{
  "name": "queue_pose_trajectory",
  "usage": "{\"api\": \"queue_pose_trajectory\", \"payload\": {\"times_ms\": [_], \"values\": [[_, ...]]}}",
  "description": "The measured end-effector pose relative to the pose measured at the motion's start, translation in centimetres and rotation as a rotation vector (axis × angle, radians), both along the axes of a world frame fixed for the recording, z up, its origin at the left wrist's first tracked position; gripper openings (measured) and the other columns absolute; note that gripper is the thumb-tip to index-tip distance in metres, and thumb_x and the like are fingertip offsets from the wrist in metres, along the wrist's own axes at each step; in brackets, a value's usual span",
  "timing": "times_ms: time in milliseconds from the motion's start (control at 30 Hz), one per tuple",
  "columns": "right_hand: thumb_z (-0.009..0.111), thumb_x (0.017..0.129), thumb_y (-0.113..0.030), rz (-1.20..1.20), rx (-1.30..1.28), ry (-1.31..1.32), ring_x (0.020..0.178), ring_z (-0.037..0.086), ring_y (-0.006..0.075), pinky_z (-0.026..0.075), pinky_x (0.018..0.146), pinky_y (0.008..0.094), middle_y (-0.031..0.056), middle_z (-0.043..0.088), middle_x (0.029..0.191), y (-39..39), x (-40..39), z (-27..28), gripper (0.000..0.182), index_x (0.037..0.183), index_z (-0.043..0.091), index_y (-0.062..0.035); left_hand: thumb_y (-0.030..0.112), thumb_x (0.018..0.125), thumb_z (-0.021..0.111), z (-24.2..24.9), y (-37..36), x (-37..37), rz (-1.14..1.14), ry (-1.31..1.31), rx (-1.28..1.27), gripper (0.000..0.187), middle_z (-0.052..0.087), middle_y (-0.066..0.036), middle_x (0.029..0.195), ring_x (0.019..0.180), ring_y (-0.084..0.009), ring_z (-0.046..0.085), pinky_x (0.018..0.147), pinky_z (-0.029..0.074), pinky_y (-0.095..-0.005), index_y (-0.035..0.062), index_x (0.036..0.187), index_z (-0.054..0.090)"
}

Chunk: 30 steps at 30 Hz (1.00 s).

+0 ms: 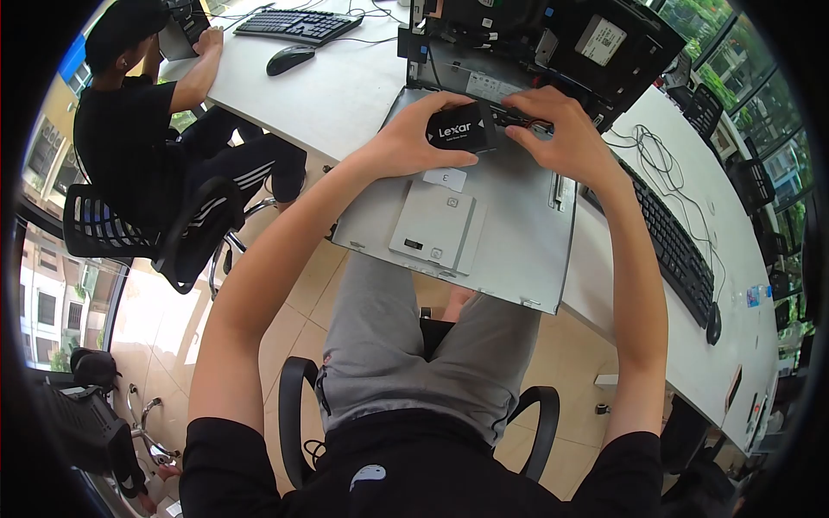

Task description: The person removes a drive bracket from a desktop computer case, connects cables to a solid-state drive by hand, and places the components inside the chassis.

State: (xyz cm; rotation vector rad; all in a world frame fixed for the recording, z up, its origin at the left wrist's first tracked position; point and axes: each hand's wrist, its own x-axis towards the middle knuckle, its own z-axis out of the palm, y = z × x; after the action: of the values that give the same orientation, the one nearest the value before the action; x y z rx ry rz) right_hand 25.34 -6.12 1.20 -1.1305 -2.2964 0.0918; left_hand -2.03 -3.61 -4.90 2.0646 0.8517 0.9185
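My left hand (420,132) grips a small black Lexar drive (460,129) over the grey metal panel (509,233) of an open computer case (553,43). Just to the right of the drive, my right hand (560,129) rests with its fingers on black cables at the case's edge, and I cannot tell whether it grips them. A grey drive-bay plate (434,226) and a white label marked E (446,179) lie on the panel below my hands.
A black keyboard (678,246) and mouse (713,324) lie along the white table at right. Another keyboard (298,26) and mouse (288,59) sit at the far side. A person in black (129,129) sits on a chair at left. Office chairs stand around.
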Motion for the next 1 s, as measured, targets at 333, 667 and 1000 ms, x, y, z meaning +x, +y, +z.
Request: {"api": "queue_pose_trajectory", "payload": {"times_ms": [333, 667, 1000], "values": [[0.082, 0.090, -0.023, 0.010, 0.166, -0.113, 0.101, 0.071, 0.0295, 0.047, 0.096, 0.0418, 0.0088, 0.080, 0.105, -0.1, -0.2, -1.1, 0.023, 0.110, 0.085, -0.0105, 0.022, 0.082, 0.094, 1.0, -0.8, 0.1, -0.016, 0.074, 0.108, 0.082, 0.064, -0.010, 0.137, 0.125, -0.0213, 0.065, 0.112, 0.051, -0.0357, 0.0022, 0.151, 0.055], [0.083, 0.089, -0.020, -0.040, 0.239, 0.172, 0.078, 0.071, 0.0338, 0.056, 0.073, 0.0436, 0.0115, 0.076, 0.080, 0.8, 1.9, 1.3, 0.015, 0.096, 0.085, -0.0073, 0.015, 0.083, 0.092, 3.0, -0.2, -6.1, 0.141, 0.040, 0.092, 0.081, 0.065, -0.010, 0.132, 0.121, -0.0209, 0.064, 0.111, 0.050, -0.0349, 0.0046, 0.155, 0.056], [0.083, 0.091, -0.026, -0.014, 0.198, -0.115, 0.103, 0.073, 0.0333, 0.055, 0.095, 0.0426, 0.0136, 0.081, 0.107, -1.0, 0.0, 0.5, 0.028, 0.109, 0.084, -0.0045, 0.022, 0.085, 0.091, 3.8, -2.1, -5.8, 0.090, 0.437, 0.270, 0.084, 0.053, -0.013, 0.148, 0.141, -0.0331, 0.048, 0.121, 0.041, -0.0424, 0.0068, 0.159, 0.054]]}}
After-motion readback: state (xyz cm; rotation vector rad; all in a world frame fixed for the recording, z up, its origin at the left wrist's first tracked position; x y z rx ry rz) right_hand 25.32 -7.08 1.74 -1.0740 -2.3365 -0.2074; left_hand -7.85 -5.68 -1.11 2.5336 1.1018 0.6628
